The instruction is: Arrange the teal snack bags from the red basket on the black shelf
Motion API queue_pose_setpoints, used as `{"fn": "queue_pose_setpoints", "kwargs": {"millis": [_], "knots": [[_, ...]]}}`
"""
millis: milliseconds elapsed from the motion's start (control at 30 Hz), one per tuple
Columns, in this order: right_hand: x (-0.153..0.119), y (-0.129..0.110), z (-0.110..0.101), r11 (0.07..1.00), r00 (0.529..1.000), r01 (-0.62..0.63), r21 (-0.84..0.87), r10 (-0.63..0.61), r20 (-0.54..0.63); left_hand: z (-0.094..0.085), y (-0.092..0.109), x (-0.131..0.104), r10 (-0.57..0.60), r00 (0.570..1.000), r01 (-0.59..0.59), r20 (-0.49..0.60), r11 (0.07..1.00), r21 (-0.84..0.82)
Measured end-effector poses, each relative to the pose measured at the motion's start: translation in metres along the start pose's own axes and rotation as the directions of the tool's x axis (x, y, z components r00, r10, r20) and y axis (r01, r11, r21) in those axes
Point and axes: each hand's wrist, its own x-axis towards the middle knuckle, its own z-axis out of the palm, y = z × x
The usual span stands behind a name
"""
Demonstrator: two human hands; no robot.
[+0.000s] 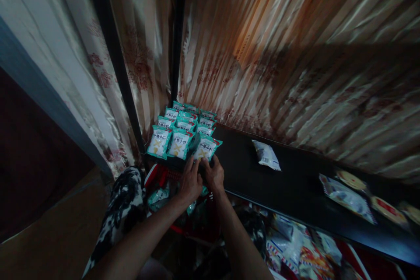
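Note:
A teal-and-white snack bag [205, 146] stands at the front right of a grouped display on the black shelf [234, 162]. My left hand [191, 179] and my right hand [214, 173] both pinch its lower edge, the right at its right corner. Further bags of the same kind stand in rows behind and to the left, among them a front-left bag [159, 141] and a front-middle bag [179, 143]. Below my hands, a red basket [179, 229] holds more teal bags [159, 196]. The fingertips are partly hidden by the dim light.
A white-and-blue packet [266, 155] lies alone mid-shelf. Farther right lie a long packet [348, 197] and round packaged items [389, 210]. Several snack packs [305, 249] fill a container under the shelf. Curtains [278, 52] and a black post [179, 30] border the back.

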Motion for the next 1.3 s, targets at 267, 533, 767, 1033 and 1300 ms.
{"fn": "queue_pose_setpoints", "kwargs": {"millis": [267,533,767,1033,1300], "knots": [[0.002,0.005,0.004,0.996,0.999,0.032,0.084,-0.031,-0.006,-0.002,0.003,0.000,-0.008,1.000,0.008,0.025,1.000,0.019],[0.000,0.002,0.007,0.993,0.999,0.004,0.119,0.001,-0.041,-0.004,0.002,0.001,0.029,0.999,-0.031,0.034,0.999,0.042],[0.000,-0.002,0.010,0.994,1.000,0.009,0.112,-0.007,-0.023,-0.004,0.001,0.003,0.021,1.000,-0.022,0.020,0.999,0.033],[0.007,0.002,0.008,0.990,0.996,0.077,0.115,-0.082,0.040,-0.003,-0.002,0.001,0.021,0.999,-0.018,-0.029,0.997,0.075],[0.004,0.007,0.015,0.984,0.993,0.093,0.154,-0.081,-0.087,0.002,-0.004,0.000,0.041,0.998,-0.039,-0.055,0.998,0.043]]}}
